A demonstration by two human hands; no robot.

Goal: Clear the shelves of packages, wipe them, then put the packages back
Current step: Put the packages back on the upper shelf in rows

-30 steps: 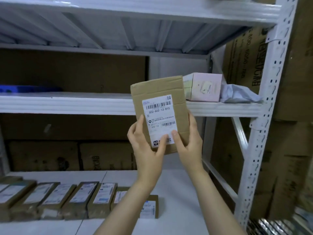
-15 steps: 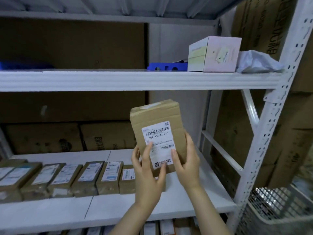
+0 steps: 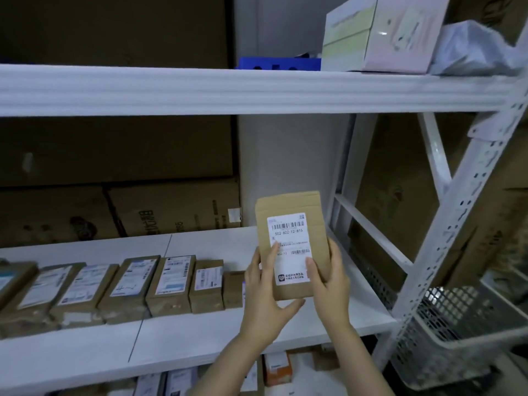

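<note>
I hold a brown cardboard package (image 3: 291,207) with a white barcode label upright in both hands, just above the white middle shelf (image 3: 205,327). My left hand (image 3: 265,295) grips its lower left edge, thumb on the label. My right hand (image 3: 328,278) grips its right edge, thumb on the label too. To the left, a row of several labelled brown packages (image 3: 171,281) stands along the same shelf, ending right beside the held package.
On the upper shelf (image 3: 228,90) sit a pink and green box (image 3: 380,32), a crumpled white bag (image 3: 474,50) and a blue tray (image 3: 274,62). A white perforated upright (image 3: 457,224) and a grey mesh basket (image 3: 468,332) stand at right. More packages (image 3: 274,367) lie below.
Both hands have brought the package down from the upper shelf's level to just above the middle shelf, at the right end of the row. The view has tilted downward.
</note>
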